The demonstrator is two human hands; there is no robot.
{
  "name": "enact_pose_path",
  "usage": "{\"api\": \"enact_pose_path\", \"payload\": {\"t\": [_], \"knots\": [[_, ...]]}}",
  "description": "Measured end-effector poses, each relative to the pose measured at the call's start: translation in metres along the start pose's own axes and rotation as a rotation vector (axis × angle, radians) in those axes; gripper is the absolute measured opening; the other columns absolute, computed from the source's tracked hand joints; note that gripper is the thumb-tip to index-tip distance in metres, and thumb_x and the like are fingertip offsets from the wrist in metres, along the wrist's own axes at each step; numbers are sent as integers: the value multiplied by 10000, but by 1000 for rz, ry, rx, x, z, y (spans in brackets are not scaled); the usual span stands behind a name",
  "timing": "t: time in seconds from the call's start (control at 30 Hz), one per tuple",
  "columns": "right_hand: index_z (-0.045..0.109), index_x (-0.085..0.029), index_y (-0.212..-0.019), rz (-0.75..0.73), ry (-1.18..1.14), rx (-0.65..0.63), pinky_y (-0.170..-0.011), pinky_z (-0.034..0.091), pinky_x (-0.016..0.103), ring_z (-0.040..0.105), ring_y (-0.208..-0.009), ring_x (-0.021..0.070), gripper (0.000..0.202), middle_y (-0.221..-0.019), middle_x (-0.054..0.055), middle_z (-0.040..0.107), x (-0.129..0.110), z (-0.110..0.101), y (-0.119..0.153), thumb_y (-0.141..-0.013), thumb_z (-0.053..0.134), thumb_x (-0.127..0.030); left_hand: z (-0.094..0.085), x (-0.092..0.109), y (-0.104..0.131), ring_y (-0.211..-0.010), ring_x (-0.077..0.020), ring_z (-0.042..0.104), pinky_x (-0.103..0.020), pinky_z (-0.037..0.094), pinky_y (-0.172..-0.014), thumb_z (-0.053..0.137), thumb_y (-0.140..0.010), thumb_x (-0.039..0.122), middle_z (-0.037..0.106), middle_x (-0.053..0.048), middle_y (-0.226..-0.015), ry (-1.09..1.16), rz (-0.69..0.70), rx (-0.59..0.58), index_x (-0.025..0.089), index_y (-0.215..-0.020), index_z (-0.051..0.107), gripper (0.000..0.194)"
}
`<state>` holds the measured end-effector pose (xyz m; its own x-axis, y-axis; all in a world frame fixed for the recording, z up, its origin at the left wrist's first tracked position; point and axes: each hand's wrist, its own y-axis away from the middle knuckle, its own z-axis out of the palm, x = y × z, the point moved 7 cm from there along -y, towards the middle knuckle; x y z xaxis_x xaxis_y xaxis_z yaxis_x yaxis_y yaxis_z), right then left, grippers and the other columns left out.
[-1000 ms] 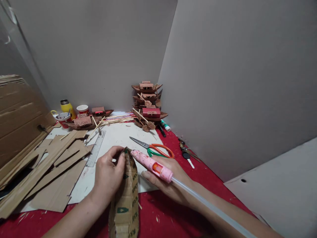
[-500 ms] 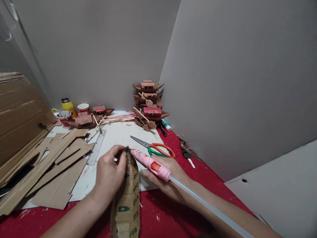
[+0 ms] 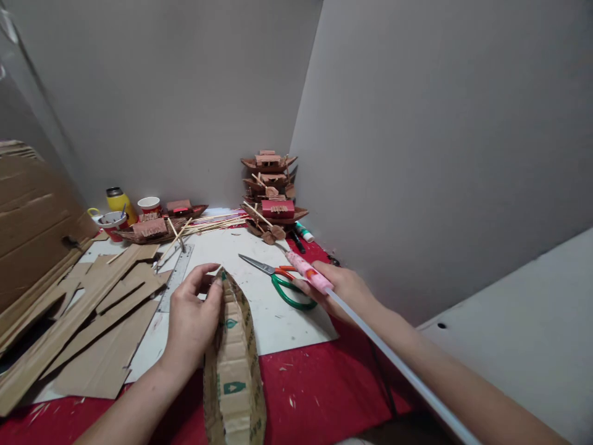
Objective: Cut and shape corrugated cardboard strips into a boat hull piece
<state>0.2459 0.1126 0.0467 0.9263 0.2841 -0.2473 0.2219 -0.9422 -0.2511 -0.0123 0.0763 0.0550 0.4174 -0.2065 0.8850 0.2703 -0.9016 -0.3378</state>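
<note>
While the near end of the long, pointed brown cardboard hull (image 3: 235,364) is cut off by the bottom edge, its far tip is in view: creased floor, raised curved sides, green print. Left hand (image 3: 195,312) is pinched on it near that tip, over the white sheet (image 3: 290,330) on the red table (image 3: 301,395). Right hand (image 3: 345,289) is wrapped on one speckled pink pen-shaped glue tool (image 3: 309,272); some fingers hidden. Nozzle well apart from hull; long translucent rod (image 3: 398,355) out the back, also cropped.

One pair of steel scissors (image 3: 269,268), orange and green loops; orange one part-hidden by the right hand. Left: flat brown cardboard offcuts (image 3: 97,352), overlapping, can't count. One clear ruler (image 3: 176,287), partly covered.

Farther: thin pale wooden sticks (image 3: 217,224), count unclear. Two brown roofed model boats (image 3: 151,228), two red-and-white paper cups (image 3: 149,207), one yellow dark-capped flask (image 3: 118,201). In the corner, a stack of brown model boats (image 3: 278,210); at least three, lower ones muddled by paddles.
</note>
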Motion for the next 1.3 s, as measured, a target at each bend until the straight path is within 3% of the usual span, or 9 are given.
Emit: {"api": "enact_pose_path", "payload": {"t": [0.17, 0.3, 0.43, 0.57, 0.73, 0.83, 1.0, 1.13, 1.3], "knots": [[613, -180, -898, 113, 183, -139, -566, 365, 280, 614, -741, 236, 343, -888, 100, 670, 51, 9, -25, -832, 473, -486, 8, -9, 1, -703, -160, 563, -253, 429, -676, 566, -770, 287, 642, -13, -766, 65, -38, -35, 180, -1044, 637, 302], [642, -172, -987, 115, 149, -174, -612, 412, 295, 615, -798, 257, 381, -930, 114, 664, 59, -3, -23, -783, 558, -482, 11, -19, 1, -730, -158, 573, -244, 431, -666, 566, -741, 277, 649, -16, -816, 147, -108, -28, 185, -1028, 634, 309], [598, -151, -1139, 48, -195, 34, -770, 464, 310, 603, -941, 239, 394, -1110, 127, 634, 21, -33, 3, -862, 497, -412, 9, -30, -6, -666, -137, 551, -227, 427, -604, 587, -698, 264, 618, -4, -796, 225, -183, 16, 171, -1005, 632, 324], [467, -132, -1319, -58, -571, -261, -702, 504, 284, 642, -793, 183, 599, -1080, 111, 654, -37, -3, 33, -822, 561, -454, 9, -38, -10, -616, -124, 534, -214, 415, -553, 581, -676, 238, 585, 7, -741, 261, -259, 27, 160, -989, 615, 324], [497, -80, -1303, -145, -579, -389, -734, 495, 257, 652, -826, 187, 550, -975, 105, 698, -69, 29, 41, -769, 569, -188, 4, -40, -6, -600, -113, 532, -206, 415, -531, 590, -653, 242, 588, 21, -741, 228, -318, 29, 175, -982, 602, 336], [539, -84, -1271, -190, -508, -380, -763, 481, 258, 652, -857, 194, 538, -975, 108, 702, -73, 29, 38, -734, 502, -70, -2, -39, 4, -583, -114, 533, -205, 418, -488, 634, -636, 267, 575, 21, -734, 221, -360, -19, 170, -986, 607, 365], [592, -188, -1235, -296, -321, -421, -777, 465, 308, 651, -893, 231, 481, -1012, 106, 703, -70, 19, 35, -784, 462, -82, -19, -46, 29, -719, -153, 616, -273, 524, -599, 729, -627, 396, 606, -22, -900, 248, -467, -119, 202, -1163, 553, 596], [567, -225, -1266, -385, -280, -459, -854, 447, 336, 630, -987, 238, 475, -1118, 94, 674, -67, 19, 31, -827, 438, -99, -46, -42, 35, -915, -192, 631, -341, 529, -795, 677, -718, 423, 609, -52, -1093, 126, -334, -55, 253, -1235, 508, 570], [413, -263, -1393, -429, -272, -428, -878, 441, 367, 603, -1041, 247, 568, -1179, 97, 642, -67, 27, 19, -845, 451, -119, -45, -6, 42, -1169, -250, 517, -452, 401, -1008, 644, -781, 327, 531, -91, -1295, -249, 117, -134, 268, -1323, 427, 588]]}}
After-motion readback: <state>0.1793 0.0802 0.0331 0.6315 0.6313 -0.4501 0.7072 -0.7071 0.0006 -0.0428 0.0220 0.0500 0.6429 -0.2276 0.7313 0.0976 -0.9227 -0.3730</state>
